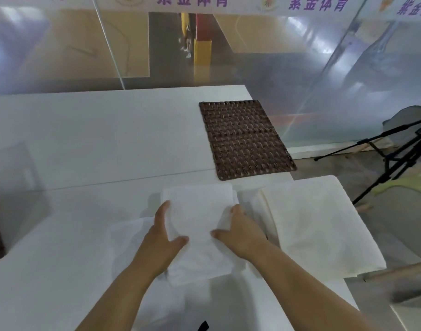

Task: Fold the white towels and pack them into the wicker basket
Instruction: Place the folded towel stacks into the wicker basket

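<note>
both forearms come up from the bottom edge and meet on the folded towel point(199, 223), which sits on the white worktop point(85, 139) right in front of the person. it's a white oblong, long axis running straight away from the camera: short near end toward the person, short far end toward the wicker basket point(242, 139).

left grip point(166, 232): fingers straight along the towel's left long edge, thumb spread flat on top. it presses the cloth, not clamped round it. right grip point(240, 232): on the right long edge, thumb on top, fingers tucked into bunched cloth, so it pinches that edge. fingertips mostly hidden by the fabric.

under and left of the folded towel lies a loose white towel point(125, 237), spread flat w/ a rounded outline, touching it. just right of the hands is a cream towel stack point(312, 225), bigger, long axis also near-to-far, its right side hanging past the worktop edge.

the basket is dark brown weave, past the folded towel's far end and slightly right, apart from it, near the worktop's right edge. it looks flat and shallow from this angle, long axis near-to-far, no towels in it yet.

bg: clear plastic sheeting point(324, 80) behind the worktop, a banner w/ purple characters point(192, 1) along the top, a black tripod point(395, 154) on the floor at right. a small black item point(203, 327) at the bottom edge, can't tell what.
</note>
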